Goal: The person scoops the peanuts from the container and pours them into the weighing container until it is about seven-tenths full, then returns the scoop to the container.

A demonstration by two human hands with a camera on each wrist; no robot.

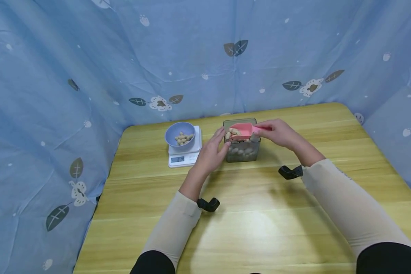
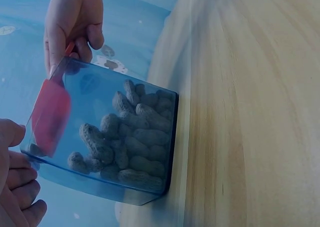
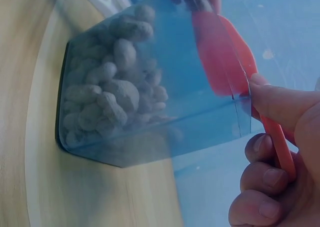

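Note:
In the head view my right hand (image 1: 277,132) grips the handle of a pink scoop (image 1: 244,129) inside the top of a clear grey container (image 1: 241,156). Peanuts in their shells (image 1: 232,133) lie in the scoop. More unshelled peanuts (image 2: 145,142) fill the lower part of the container. The right wrist view shows thumb and curled fingers around the scoop's orange-red handle (image 3: 279,147). My left hand (image 1: 210,152) is at the container's left side with fingers extended, its thumb close to the rim at the near corner.
Left of the container, a white kitchen scale (image 1: 195,157) with a lit display carries a lavender bowl (image 1: 170,133) holding several peanuts (image 1: 184,138). The wooden table (image 1: 253,224) ends at a blue patterned curtain (image 1: 198,57) behind and on the sides.

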